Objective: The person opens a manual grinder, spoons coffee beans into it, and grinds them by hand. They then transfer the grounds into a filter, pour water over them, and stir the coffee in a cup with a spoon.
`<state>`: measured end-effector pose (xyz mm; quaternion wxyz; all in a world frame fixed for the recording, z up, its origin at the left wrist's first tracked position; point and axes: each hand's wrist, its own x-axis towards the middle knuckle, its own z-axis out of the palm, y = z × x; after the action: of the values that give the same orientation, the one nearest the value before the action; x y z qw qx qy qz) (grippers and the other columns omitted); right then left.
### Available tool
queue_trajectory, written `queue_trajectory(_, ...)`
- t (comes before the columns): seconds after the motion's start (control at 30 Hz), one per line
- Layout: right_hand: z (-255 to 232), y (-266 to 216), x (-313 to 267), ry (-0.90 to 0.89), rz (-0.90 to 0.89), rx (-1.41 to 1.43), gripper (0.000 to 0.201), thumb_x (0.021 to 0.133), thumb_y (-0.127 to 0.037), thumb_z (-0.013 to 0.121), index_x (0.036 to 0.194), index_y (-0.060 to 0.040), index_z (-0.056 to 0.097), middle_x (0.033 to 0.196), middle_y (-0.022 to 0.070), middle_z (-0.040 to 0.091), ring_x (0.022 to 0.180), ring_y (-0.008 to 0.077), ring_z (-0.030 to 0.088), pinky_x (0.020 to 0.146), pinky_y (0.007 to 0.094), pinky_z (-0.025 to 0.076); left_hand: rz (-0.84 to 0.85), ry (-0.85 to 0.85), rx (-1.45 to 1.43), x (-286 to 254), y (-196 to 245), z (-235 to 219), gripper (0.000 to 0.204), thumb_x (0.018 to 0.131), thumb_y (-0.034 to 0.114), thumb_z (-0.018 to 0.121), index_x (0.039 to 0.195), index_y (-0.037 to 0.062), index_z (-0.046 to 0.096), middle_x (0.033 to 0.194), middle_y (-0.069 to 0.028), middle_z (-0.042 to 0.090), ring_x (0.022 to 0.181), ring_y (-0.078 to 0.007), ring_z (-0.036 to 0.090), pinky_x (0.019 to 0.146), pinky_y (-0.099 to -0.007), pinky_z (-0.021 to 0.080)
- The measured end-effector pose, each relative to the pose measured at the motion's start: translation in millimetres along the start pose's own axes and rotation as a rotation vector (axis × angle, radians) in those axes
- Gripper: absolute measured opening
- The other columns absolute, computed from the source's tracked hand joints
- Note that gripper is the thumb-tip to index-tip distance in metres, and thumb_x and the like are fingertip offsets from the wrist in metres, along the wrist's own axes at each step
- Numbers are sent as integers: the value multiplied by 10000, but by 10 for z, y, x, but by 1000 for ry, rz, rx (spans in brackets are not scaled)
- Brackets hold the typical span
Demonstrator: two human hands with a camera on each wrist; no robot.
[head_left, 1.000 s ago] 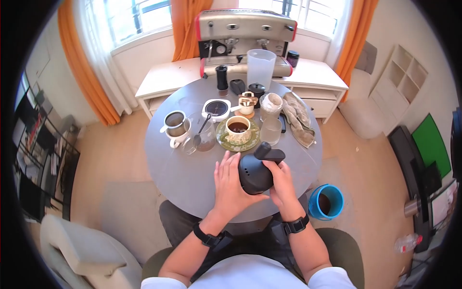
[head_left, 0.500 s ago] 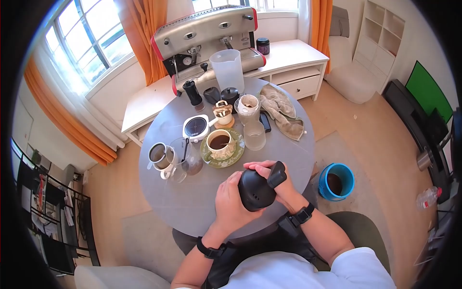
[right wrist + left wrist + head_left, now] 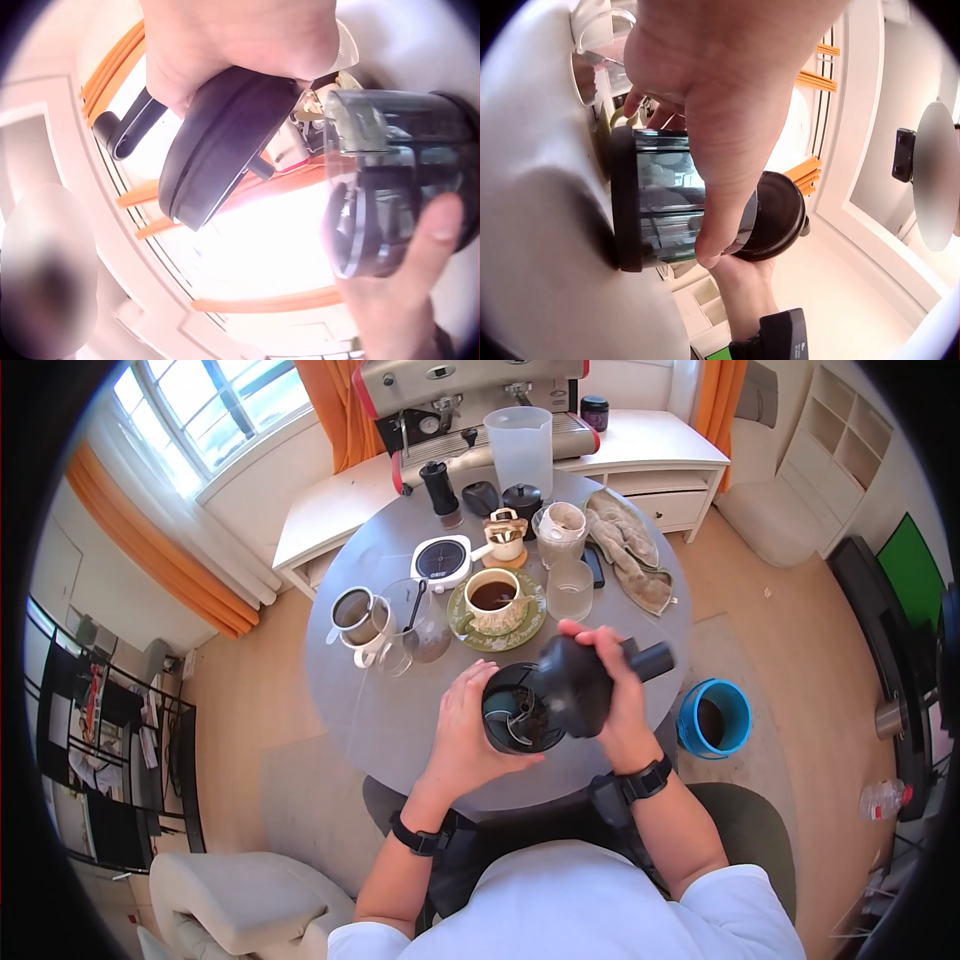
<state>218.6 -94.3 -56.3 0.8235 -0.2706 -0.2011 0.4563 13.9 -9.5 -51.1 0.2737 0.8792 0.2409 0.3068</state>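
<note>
My left hand [image 3: 462,730] grips a clear jar [image 3: 667,199] with a black base, tilted a little over the near part of the table. From the head view its mouth is uncovered, and dark bits and a curved inner part [image 3: 515,718] show inside. My right hand [image 3: 624,705] holds the black domed lid [image 3: 232,142] by its top, apart from the jar's rim. A crank handle [image 3: 650,659] juts from the lid, and a short peg [image 3: 260,168] sticks out of its underside.
On the round grey table [image 3: 380,730] stand a cup of dark coffee [image 3: 494,596] on a green saucer, a glass [image 3: 570,592], a glass jug [image 3: 432,625], a strainer [image 3: 357,610] over a white cup, and a cloth [image 3: 625,545]. A blue bucket [image 3: 735,705] stands on the floor at right.
The lid was on the jar before. Now my right hand has lifted it off to the right, and the jar's inside shows. My left hand still holds the jar.
</note>
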Motion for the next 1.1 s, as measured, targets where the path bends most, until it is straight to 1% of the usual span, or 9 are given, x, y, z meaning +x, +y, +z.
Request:
queue_trajectory(0.13,-49,-280,85,236,48,119,427,1032,-250,672,1389,-33,586,1377,173,697,1221,260,684,1025,374,568,0,-2,14,-107,-57,-93,1145,507,261,1058,1471,77,467,1416,-169,587,1331,-394,554,1130,-505,443)
queue_trajectory(0.27,-428,-499,145,397,122,32,342,1002,-152,660,1312,-43,564,1349,179,707,1163,282,717,961,401,603,33,37,6,-192,-102,-75,1107,527,242,1048,1462,80,477,1414,-151,591,1325,-388,563,1122,-497,453)
queue_trajectory(0.33,-679,-531,155,411,105,-112,279,1015,-155,677,1252,-64,561,1258,142,732,1097,232,733,900,377,619,40,52,-1,-214,-125,-60,1101,534,234,1044,1464,77,476,1413,-152,592,1326,-388,564,1123,-497,452)
queue_trajectory(0.47,-879,-579,172,400,62,-385,247,1042,-251,711,1162,-76,585,1001,46,710,901,131,733,763,308,613,37,80,-34,-259,-156,-43,1093,549,223,1032,1477,75,473,1412,-153,595,1331,-385,563,1138,-500,438)
queue_trajectory(0.57,-1012,-675,333,355,153,-656,228,1045,-261,706,1113,-75,594,962,51,710,870,125,734,760,296,608,36,81,-29,-250,-170,-52,1112,547,245,1036,1487,72,467,1412,-152,596,1327,-385,567,1131,-500,436)
queue_trajectory(0.63,-1159,-654,456,344,104,-809,249,1040,-289,707,1080,-72,592,920,62,712,794,131,733,677,303,620,39,79,-15,-235,-177,-62,1120,542,259,1040,1487,71,469,1414,-152,596,1324,-385,569,1125,-499,437)
queue_trajectory(0.8,-959,-713,597,355,304,-1045,355,1037,-361,695,1043,-29,572,812,101,704,561,193,716,434,317,571,27,71,25,-191,-198,-107,1140,525,302,1052,1482,67,477,1408,-150,603,1314,-382,578,1111,-501,437)
queue_trajectory(0.9,-737,-794,652,319,429,-1332,406,1057,-396,654,974,-1,604,765,122,709,536,213,723,447,321,578,13,58,41,-163,-229,-117,1141,525,333,1053,1477,67,483,1398,-147,612,1313,-377,580,1117,-503,431)
queue_trajectory(1.1,-914,-691,773,118,330,-1790,505,1081,-429,600,893,33,678,657,107,679,529,208,726,431,329,539,-17,14,52,-76,-233,-148,1148,523,375,1054,1472,61,489,1390,-147,619,1316,-376,580,1119,-495,430)
